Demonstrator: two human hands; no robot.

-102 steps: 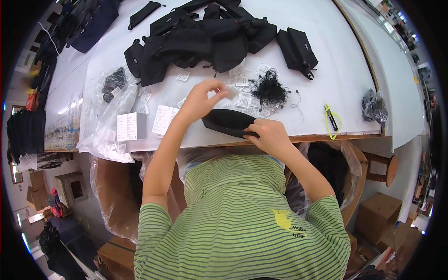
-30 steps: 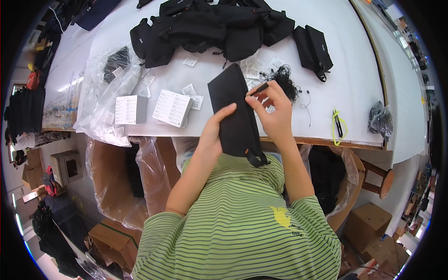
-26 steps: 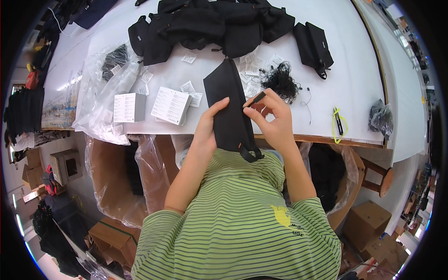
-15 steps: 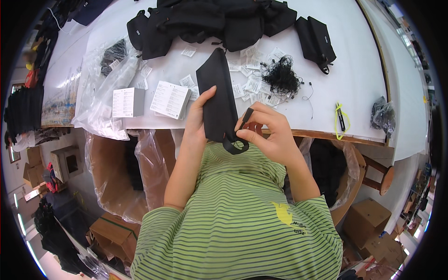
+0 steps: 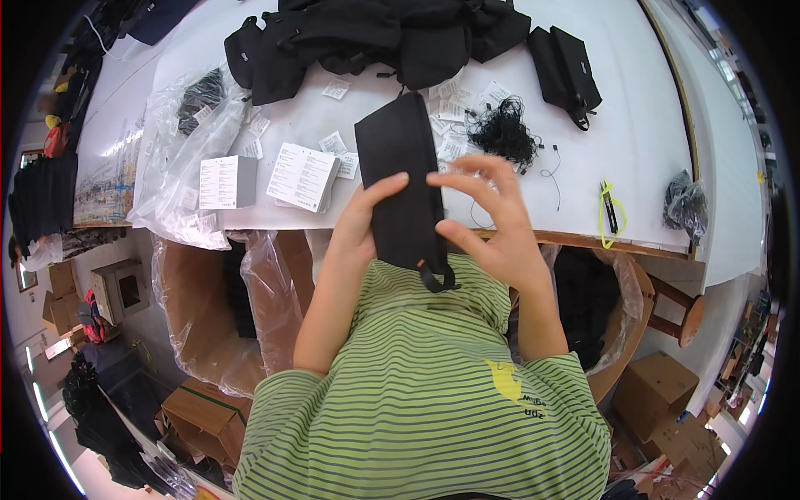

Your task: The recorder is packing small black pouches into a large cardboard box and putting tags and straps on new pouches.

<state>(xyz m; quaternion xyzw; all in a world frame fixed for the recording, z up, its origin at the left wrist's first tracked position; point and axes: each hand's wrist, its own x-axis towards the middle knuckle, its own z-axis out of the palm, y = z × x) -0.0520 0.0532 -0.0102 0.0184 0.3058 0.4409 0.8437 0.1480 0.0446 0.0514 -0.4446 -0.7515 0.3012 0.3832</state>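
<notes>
A slim black fabric pouch is held up at a slant over the table's near edge. My left hand grips it from the left, thumb lying across its front face. A black strap loop with a small orange tab hangs from the pouch's lower end. On the pouch's right side, my right hand has its fingers spread, its index and thumb tips at the pouch's edge; whether they touch is unclear. A thin dark string curves below the right fingers; what it is fastened to cannot be made out.
On the white table lie more black pouches, a tangle of black strings, loose white tags, two card stacks and clear plastic bags. A cutter with a yellow loop lies right. Plastic-lined cartons stand below.
My right hand has let go of the small black zip pull and opened, moving up along the pouch's edge. The pouch has turned slightly and shifted a little right and down.
</notes>
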